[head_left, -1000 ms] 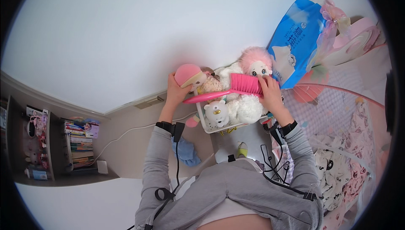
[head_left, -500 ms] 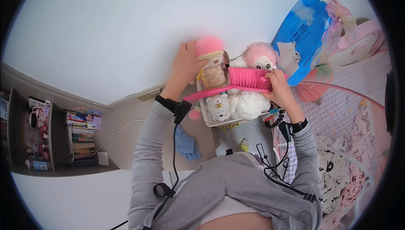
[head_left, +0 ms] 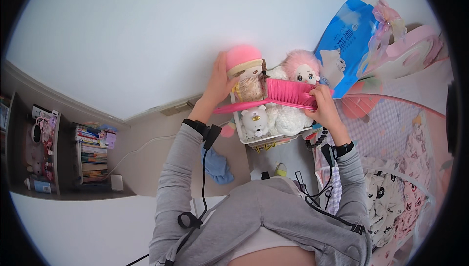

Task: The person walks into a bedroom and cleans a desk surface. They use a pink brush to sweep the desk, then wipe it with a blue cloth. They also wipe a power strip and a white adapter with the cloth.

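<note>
Both arms are raised, grey sleeves, elbows bent, a black band with a cable on each wrist. Left hand (head_left: 218, 84) is up at the pink-capped doll (head_left: 246, 73), fingers wrapped round its left side — clamped on it, holding it upright above the white basket (head_left: 264, 139). Right hand (head_left: 325, 107) is closed on the head end of the pink brush (head_left: 288, 94), bristles pointing up; the brush lies across the basket top, its long handle running left under the doll to end near the left wrist. Doll and brush touch or nearly touch — can't tell which. Count in and over the basket: one capped doll in hand, one pink-haired doll (head_left: 303, 68) behind the brush, one small white bear (head_left: 255, 119) in the basket, plus white plush beside it, number unclear. One brush. One blue bag (head_left: 347, 41) stands right of the dolls. One blue cloth (head_left: 217, 166) lies on the floor below.
</note>
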The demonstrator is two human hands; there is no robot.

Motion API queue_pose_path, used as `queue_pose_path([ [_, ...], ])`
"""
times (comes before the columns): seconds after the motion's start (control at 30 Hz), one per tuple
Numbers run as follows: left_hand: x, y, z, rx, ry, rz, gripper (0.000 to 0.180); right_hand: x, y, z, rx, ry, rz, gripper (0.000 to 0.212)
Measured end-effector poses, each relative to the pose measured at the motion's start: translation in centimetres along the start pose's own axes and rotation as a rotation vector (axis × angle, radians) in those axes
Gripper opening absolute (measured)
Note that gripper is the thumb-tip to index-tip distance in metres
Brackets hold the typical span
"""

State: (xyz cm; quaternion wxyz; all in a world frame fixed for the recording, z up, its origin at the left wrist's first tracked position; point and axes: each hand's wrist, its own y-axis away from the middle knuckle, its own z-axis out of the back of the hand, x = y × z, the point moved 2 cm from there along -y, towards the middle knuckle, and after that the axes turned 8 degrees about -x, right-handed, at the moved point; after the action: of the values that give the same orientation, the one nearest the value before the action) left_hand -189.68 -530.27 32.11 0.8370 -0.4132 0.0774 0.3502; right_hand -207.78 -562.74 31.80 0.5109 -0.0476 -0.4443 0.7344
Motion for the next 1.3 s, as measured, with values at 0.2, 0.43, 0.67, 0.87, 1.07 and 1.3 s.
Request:
queue_pose_path([
  [0.2, 1.0, 1.8, 1.1, 0.015, 0.088, 0.302, 0.089, 1.1, 0.2, 0.0, -0.054, -0.004, 0.033, 0.055],
  [0.43, -1.5, -0.2, 0.3, 0.124, 0.104, 0.066, 0.074, 2.5, 0.3, -0.4, 0.014, 0.022, 0.114, 0.057],
  [0.67, -2.2, 0.8, 0.4, 0.109, 0.035, 0.198, 0.06, 3.3, 1.1, -0.8, -0.002, 0.055, 0.116, 0.06],
  [0.87, -7.1, 6.3, 4.1, 0.22, 0.134, 0.104, 0.056, 3.9, 1.2, -0.6, -0.046, 0.039, 0.085, 0.059],
  [1.07, -9.6, 13.1, 7.0, 0.228, -0.043, 0.119, 0.039, 6.8, 0.2, -3.9, -0.018, -0.109, 0.19, 0.057],
  [1.3, -8.0, 23.7, 13.0, 0.013, -0.304, 0.402, 0.024, 14.1, -0.5, -9.6, 0.091, -0.354, 0.337, 0.064],
])
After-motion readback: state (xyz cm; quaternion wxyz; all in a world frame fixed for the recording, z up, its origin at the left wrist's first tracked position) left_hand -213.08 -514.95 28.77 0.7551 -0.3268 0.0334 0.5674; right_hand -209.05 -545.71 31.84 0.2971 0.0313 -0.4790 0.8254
